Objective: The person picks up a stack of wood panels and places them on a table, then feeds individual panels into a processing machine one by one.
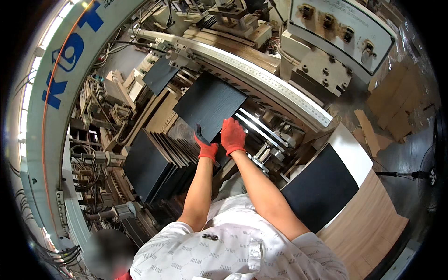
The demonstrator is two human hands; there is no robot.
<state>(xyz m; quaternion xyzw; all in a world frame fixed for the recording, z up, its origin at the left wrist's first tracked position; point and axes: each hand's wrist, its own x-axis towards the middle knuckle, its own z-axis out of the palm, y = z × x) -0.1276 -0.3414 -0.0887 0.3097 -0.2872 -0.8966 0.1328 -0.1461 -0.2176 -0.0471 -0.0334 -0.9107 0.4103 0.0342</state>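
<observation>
A dark wood-grain board (210, 100) lies tilted on the machine bed in front of me. My left hand (206, 145), in a red glove with darkened fingertips, is closed on the board's near edge. Just to its right, my right hand (233, 136), also red-gloved, grips the same edge close to the right corner, its fingers curled. The undersides of both grips are hidden. Left of my left forearm stands a stack of similar dark boards (147, 165), leaning with their brown edges showing.
Metal rails (261, 126) run beyond my right hand, below a long white ruled beam (261, 70). A control box (343, 32) with switches hangs at the upper right. Another dark panel (322, 186) lies on pale boards at right. A blurred person (109, 252) is at lower left.
</observation>
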